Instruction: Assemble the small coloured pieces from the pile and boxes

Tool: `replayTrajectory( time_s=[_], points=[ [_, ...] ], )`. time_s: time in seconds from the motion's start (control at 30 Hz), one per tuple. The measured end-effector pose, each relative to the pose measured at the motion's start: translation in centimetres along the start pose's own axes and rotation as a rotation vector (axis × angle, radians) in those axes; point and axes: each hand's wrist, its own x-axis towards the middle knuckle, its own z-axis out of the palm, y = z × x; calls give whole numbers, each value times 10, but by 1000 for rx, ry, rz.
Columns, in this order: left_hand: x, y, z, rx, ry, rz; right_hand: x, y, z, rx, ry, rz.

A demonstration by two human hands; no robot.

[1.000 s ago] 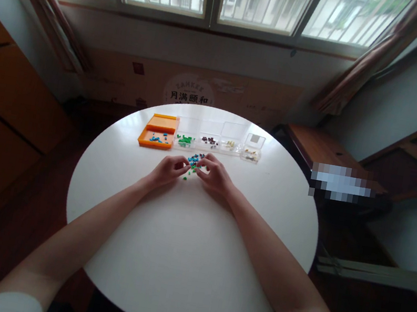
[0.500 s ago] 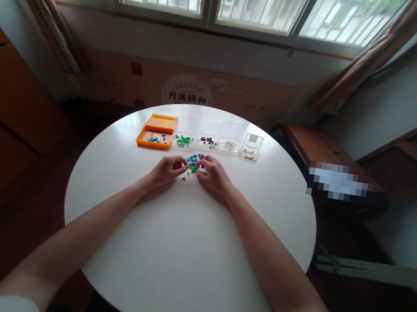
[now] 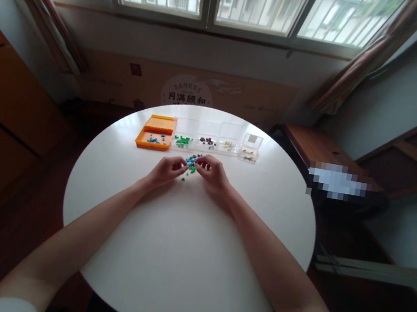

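White table (image 3: 183, 258): your hands meet at its far middle, same as a second ago.
Pile: small blue and green pieces (image 3: 192, 162) lie between your fingertips, near the trays.
Left hand (image 3: 166, 171): fingers curled, pinching at the pile's edge; held piece too small to tell.
Right hand (image 3: 211, 174): fingers pinched on a piece, shifted slightly toward the pile.
Orange tray (image 3: 153, 135): blue pieces inside, unchanged.
Clear boxes (image 3: 218, 143): sorted colours, untouched.
Meaning: sorting looks mid-way; pile remains.

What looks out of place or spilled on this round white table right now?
Only the loose pile of small coloured pieces, lying on the bare table between the left hand and right hand, outside the containers. The orange tray and clear boxes sit in a neat row.
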Motion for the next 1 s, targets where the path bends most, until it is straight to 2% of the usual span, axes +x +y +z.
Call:
replayTrajectory(
  time_s=[0.13,0.23,0.53,1.0],
  points=[
    [0,-1,0,-18,-11,18,3,-10,9,445,-9,219],
    [-1,0,1,-20,-28,34,3,-14,11,566,-33,301],
    [-1,1,1,-31,-22,37,2,-15,8,645,-23,374],
    [0,-2,1,7,-31,24,3,-13,9,599,-52,373]
  ],
)
